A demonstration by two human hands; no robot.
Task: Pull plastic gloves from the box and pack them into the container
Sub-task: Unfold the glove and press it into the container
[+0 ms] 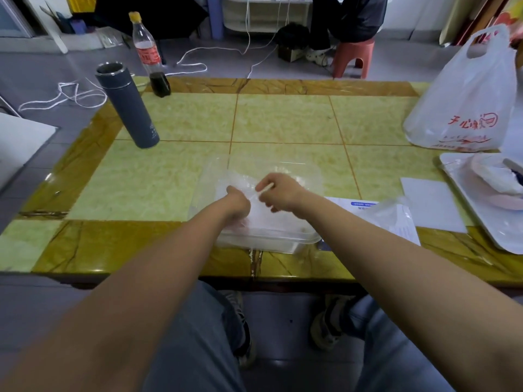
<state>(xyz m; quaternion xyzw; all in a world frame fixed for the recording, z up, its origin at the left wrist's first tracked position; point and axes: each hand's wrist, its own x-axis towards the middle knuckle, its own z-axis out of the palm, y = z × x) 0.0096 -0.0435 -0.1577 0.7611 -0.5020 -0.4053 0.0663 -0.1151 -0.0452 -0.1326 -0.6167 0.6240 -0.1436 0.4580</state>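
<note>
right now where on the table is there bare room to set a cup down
Bare tiles lie across the far middle, between the thermos and the bag, and at the near left, between thermos and container. The right is crowded: box, paper, tray. The left hand and right hand hold a glove over the container.

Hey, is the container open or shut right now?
Open: the left hand and right hand hold a glove inside the container.
</note>
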